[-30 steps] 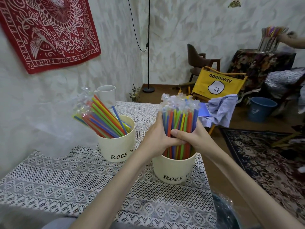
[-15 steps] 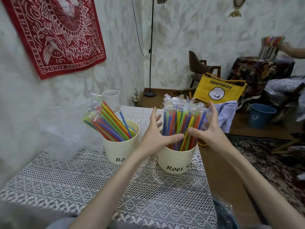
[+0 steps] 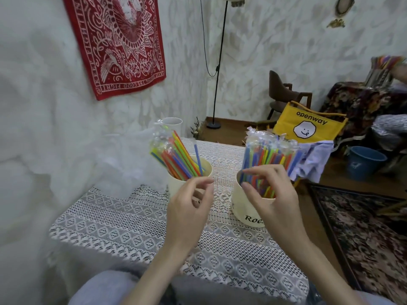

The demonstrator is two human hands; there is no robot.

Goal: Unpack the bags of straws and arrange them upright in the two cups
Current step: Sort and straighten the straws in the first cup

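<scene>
Head view: the step in hand looks like tidying straws already in the cups. The right cup [image 3: 246, 208] holds a full upright bundle [image 3: 269, 164]; the right hand [image 3: 273, 203] has its fingers loosely curled at the bundle's lower part, touching it, gripping nothing plainly. The left hand [image 3: 189, 208] hovers just before the left cup [image 3: 176, 186], fingers half-curled, empty. Its straws [image 3: 176, 159] lean left, so straightening them probably comes next.
</scene>
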